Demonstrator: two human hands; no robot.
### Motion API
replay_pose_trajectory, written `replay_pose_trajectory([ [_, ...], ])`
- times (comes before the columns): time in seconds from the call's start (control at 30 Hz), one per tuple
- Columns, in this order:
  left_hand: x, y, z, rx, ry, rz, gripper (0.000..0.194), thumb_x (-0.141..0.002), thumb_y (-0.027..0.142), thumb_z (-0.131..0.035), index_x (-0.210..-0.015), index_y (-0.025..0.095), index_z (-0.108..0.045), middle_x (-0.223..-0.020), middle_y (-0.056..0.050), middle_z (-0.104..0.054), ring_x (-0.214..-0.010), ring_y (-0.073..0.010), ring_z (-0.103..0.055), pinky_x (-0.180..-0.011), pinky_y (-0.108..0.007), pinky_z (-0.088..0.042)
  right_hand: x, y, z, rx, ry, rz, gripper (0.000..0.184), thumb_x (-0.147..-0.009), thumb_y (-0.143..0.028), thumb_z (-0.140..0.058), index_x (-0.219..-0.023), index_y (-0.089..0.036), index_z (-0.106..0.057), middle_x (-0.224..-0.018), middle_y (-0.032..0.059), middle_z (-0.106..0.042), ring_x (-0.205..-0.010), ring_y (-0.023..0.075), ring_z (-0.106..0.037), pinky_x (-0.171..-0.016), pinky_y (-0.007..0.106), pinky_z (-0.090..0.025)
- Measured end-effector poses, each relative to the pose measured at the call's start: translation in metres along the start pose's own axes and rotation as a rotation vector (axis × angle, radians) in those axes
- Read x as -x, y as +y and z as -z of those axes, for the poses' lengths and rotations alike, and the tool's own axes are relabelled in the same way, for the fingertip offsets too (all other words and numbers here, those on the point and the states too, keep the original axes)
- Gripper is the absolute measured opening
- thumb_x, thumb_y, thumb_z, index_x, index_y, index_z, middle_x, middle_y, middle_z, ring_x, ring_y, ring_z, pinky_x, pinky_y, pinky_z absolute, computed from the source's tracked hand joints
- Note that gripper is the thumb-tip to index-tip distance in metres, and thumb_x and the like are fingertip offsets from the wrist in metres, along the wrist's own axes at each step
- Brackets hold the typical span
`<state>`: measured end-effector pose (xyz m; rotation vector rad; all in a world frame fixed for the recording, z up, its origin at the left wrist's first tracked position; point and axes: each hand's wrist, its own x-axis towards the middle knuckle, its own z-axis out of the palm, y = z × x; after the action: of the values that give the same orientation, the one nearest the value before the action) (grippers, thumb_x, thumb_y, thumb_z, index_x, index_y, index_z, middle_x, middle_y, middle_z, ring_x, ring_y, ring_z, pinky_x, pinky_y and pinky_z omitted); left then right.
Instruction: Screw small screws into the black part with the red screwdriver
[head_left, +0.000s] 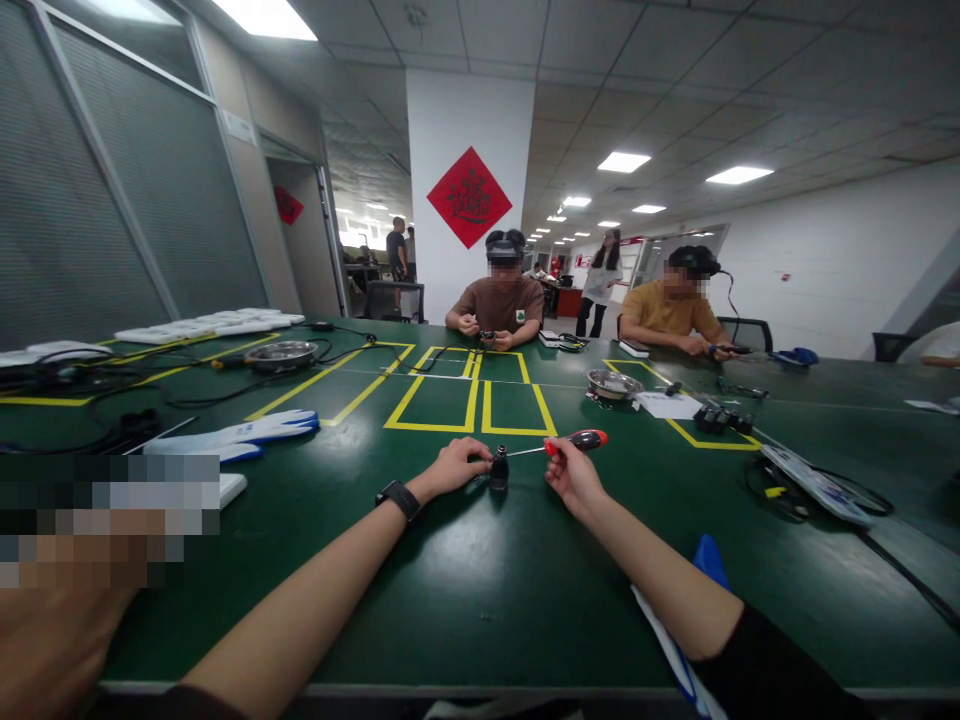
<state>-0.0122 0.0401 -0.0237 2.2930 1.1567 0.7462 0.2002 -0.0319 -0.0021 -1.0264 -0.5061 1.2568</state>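
On the green table (pixel 480 570), my left hand (pixel 455 465) is closed around a small dark cylindrical part (pixel 499 469) that stands upright on the surface. A black watch sits on that wrist. My right hand (pixel 571 470) grips a screwdriver (pixel 577 441) by its red and black handle. The metal shaft lies nearly level and its tip meets the top of the dark part. Both forearms stretch out from the near table edge.
White and blue gloves (pixel 240 434) lie to the left, a cable and a flat device (pixel 814 487) to the right, another glove (pixel 701 570) under my right arm. Two metal bowls (pixel 613 384) stand farther back. Two seated people work across the table, behind yellow tape squares (pixel 471 403).
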Motion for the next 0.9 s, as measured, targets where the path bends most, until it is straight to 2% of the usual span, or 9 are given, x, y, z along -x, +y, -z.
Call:
replay_pose_trajectory([
  [0.13,-0.0017,-0.0042,-0.0012,0.024,-0.007,-0.038,0.013,-0.073,0.031,-0.062,-0.076,0.022,-0.071,-0.105,-0.001,-0.067,-0.101,-0.0191,-0.057,-0.094,-0.028,-0.041,0.0008,-0.0004,-0.0004,-0.018,-0.004,0.004,0.016,-0.068,-0.023,-0.069,-0.065,-0.016,-0.055,-0.046,-0.0071,-0.046,-0.040,0.0045,-0.043,-0.039,0.016,-0.038],
  [0.33,-0.0006,-0.0048,0.0006,0.016,-0.044,-0.094,0.019,-0.077,0.033,-0.057,-0.074,0.022,-0.072,-0.106,-0.003,-0.066,-0.098,-0.0192,-0.059,-0.091,-0.030,-0.043,0.0052,-0.0037,-0.0031,-0.039,-0.010,0.011,0.016,-0.071,-0.023,-0.067,-0.063,-0.017,-0.054,-0.046,-0.0066,-0.045,-0.039,0.0048,-0.042,-0.039,0.017,-0.038],
  [0.6,-0.0012,-0.0017,0.0007,0.062,-0.043,-0.034,0.014,-0.073,0.031,-0.061,-0.073,0.023,-0.072,-0.106,-0.002,-0.066,-0.099,-0.0201,-0.058,-0.093,-0.030,-0.042,0.0056,-0.0049,-0.0032,-0.051,-0.024,0.024,0.014,-0.071,-0.024,-0.065,-0.064,-0.017,-0.054,-0.046,-0.0066,-0.045,-0.039,0.0055,-0.042,-0.039,0.018,-0.038],
  [0.67,-0.0013,-0.0022,-0.0006,0.066,-0.025,-0.019,0.012,-0.071,0.029,-0.063,-0.077,0.023,-0.072,-0.104,-0.001,-0.067,-0.099,-0.0202,-0.058,-0.094,-0.031,-0.042,0.0050,-0.0045,-0.0028,-0.053,-0.026,0.021,0.014,-0.071,-0.024,-0.066,-0.065,-0.017,-0.055,-0.046,-0.0069,-0.044,-0.039,0.0051,-0.042,-0.039,0.017,-0.038],
  [0.8,-0.0009,-0.0033,-0.0009,0.098,0.004,-0.019,0.024,-0.072,0.032,-0.064,-0.092,0.022,-0.070,-0.104,-0.003,-0.067,-0.100,-0.0208,-0.058,-0.093,-0.033,-0.042,0.0039,-0.0036,-0.0021,-0.054,-0.025,0.012,0.015,-0.071,-0.024,-0.067,-0.064,-0.016,-0.056,-0.045,-0.0072,-0.044,-0.038,0.0044,-0.040,-0.038,0.017,-0.037],
  [0.9,-0.0004,-0.0036,0.0005,0.156,0.006,-0.064,0.025,-0.076,0.035,-0.061,-0.093,0.019,-0.070,-0.101,-0.005,-0.068,-0.096,-0.0202,-0.059,-0.091,-0.033,-0.044,0.0032,-0.0031,-0.0015,-0.053,-0.023,0.005,0.015,-0.070,-0.023,-0.067,-0.064,-0.016,-0.056,-0.045,-0.0074,-0.044,-0.038,0.0042,-0.041,-0.038,0.017,-0.038],
])
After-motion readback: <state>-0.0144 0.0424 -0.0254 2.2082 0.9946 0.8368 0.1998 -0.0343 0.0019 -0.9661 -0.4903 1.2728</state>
